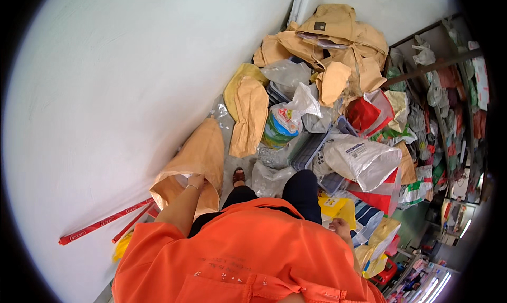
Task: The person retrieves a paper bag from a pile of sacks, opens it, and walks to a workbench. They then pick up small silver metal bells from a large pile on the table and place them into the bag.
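A tall brown paper sack (196, 151) leans by the white wall at my left, its wide mouth facing me. My left hand (196, 181), with a thin bracelet at the wrist, is at the sack's mouth and grips its rim; the fingertips are partly hidden by the paper. On the other side of my body, my right hand (341, 227) hangs low with its fingers curled in, and I see nothing in it. A yellow plastic bag (338, 210) lies just beyond that hand.
Ahead lie heaped brown paper sacks (343, 33), grey crates (309, 151) and a white woven sack (359, 157). Red-printed strips (105, 218) lean along the wall at left. A rack (438, 65) hung with plastic bags stands at right. My sandalled foot (238, 176) is beside the sack.
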Available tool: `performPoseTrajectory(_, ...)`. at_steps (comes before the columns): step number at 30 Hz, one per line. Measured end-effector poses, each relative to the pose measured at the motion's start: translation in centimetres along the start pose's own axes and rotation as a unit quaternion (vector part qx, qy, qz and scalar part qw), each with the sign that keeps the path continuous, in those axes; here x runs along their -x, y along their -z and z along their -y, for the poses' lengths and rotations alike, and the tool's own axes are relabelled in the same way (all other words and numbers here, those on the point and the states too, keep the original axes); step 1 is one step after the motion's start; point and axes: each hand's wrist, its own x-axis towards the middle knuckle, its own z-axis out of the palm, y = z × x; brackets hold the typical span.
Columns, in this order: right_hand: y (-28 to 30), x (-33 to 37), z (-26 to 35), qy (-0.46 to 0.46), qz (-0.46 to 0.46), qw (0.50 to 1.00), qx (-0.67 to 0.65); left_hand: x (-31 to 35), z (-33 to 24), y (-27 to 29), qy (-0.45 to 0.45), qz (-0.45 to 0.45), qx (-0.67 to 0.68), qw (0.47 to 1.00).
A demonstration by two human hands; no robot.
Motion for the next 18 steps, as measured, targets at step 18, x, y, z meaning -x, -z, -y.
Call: performPoseTrajectory(18, -1.5, -8.4, 5.3, -0.064, 0.064, 0.996, 0.0, 10.2, -22.4, 0.6, -0.484, -0.251, -0.167, 0.822)
